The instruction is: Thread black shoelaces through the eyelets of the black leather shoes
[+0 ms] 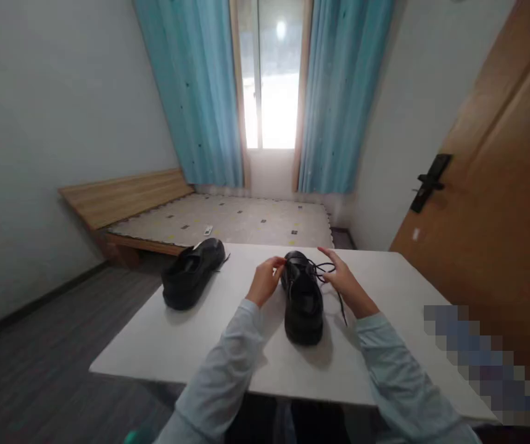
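On the far left of the white bench [176,345], well away from your hands, a black shoe [193,273] lies angled with its toe toward the far edge and its opening toward you. Moving right, your left hand [265,280] sits just beside the near shoe, fingers curled in toward its upper left side, up by the lacing. Whether those fingers pinch a lace or only touch the leather cannot be told from this angle. Between your two hands stands the second black shoe [302,299], upright on its sole, heel toward you and toe pointing at the window [269,74]. Its black laces [327,270] spill loose off the right side, with one strand trailing down across the bench toward you. Your right hand [345,282] rests on that side, fingers spread and half open, with the laces running at its fingertips; a firm grip on them is not clear. Both of your sleeves [227,364] are pale blue and reach to the wrists.

Beyond the bench, a low wooden bed frame [121,197] with a bare patterned base lies under blue curtains [200,92]. At the far right, a brown door [500,203] with a dark handle [429,182] stands.
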The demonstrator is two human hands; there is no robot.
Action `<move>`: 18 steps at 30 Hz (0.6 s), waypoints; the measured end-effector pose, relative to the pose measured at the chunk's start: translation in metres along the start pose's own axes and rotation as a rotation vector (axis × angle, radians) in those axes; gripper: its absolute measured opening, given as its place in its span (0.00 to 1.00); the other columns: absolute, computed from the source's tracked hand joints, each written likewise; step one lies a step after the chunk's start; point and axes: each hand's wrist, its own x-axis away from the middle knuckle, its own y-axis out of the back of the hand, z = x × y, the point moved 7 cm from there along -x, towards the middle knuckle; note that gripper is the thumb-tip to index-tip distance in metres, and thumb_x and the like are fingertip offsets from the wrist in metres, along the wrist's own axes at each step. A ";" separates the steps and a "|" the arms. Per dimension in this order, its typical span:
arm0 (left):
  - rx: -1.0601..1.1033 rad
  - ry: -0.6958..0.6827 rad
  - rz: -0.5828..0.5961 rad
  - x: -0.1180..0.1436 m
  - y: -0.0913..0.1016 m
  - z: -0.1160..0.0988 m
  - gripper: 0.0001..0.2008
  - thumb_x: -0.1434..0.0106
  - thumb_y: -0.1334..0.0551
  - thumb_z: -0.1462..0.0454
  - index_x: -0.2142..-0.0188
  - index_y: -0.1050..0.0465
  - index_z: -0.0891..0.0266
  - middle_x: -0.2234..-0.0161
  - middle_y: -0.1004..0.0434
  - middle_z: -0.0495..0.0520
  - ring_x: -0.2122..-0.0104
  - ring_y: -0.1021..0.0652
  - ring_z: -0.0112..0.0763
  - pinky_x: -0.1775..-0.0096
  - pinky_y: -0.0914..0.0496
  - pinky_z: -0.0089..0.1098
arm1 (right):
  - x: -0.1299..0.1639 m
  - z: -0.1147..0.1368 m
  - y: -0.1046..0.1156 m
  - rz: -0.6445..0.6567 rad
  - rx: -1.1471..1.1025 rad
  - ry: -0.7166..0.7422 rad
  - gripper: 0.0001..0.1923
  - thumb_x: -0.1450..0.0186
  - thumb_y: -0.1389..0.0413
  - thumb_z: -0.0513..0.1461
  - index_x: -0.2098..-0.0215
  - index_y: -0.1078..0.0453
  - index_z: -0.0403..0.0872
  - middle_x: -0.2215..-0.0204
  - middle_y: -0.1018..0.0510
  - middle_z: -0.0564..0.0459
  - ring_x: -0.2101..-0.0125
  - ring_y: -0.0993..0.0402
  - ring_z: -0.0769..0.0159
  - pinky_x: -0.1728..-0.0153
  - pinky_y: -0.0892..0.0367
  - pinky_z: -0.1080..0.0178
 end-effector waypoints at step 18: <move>0.149 0.059 -0.086 -0.007 -0.007 0.011 0.03 0.42 0.39 0.65 0.68 0.29 0.63 0.68 0.23 0.51 0.69 0.24 0.29 0.64 0.29 0.30 | 0.011 0.015 -0.018 0.054 0.581 0.121 0.27 0.44 0.44 0.56 0.50 0.32 0.57 0.40 0.38 0.46 0.39 0.53 0.39 0.51 0.63 0.23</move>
